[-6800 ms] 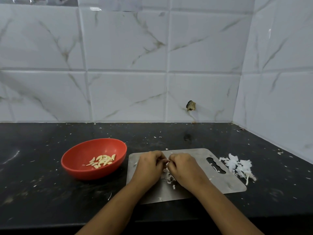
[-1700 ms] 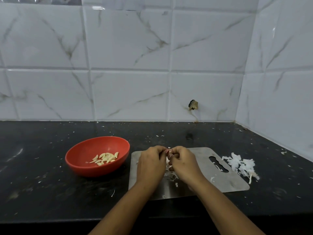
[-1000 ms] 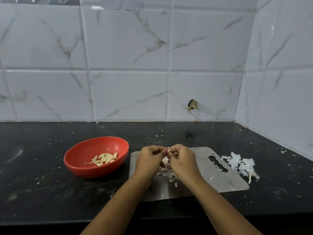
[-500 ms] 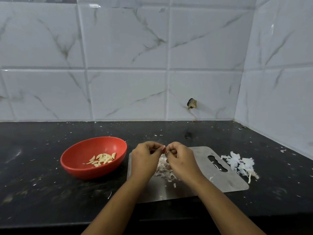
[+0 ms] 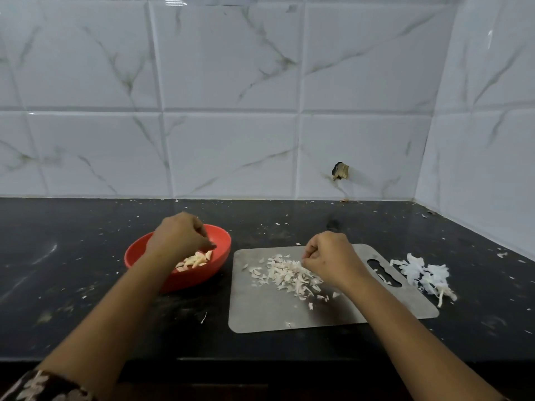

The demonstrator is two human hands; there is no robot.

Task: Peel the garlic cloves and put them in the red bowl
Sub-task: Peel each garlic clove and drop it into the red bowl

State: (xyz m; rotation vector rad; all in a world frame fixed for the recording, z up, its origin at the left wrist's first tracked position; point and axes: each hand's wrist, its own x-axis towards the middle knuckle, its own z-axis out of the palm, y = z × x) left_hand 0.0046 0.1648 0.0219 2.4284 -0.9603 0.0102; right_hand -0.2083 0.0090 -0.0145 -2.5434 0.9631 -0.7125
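While your left hand [image 5: 177, 238] hangs over the red bowl [image 5: 224, 245], your right hand [image 5: 330, 256] rests on the steel board [image 5: 260, 309], both curled, grips unclear; black counter [image 5: 58, 285], marbled tiles [image 5: 231, 140].

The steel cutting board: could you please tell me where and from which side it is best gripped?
Probably at the handle slot in its right end, coming from the right: the board lies flat, and the slot lets fingers hook through.
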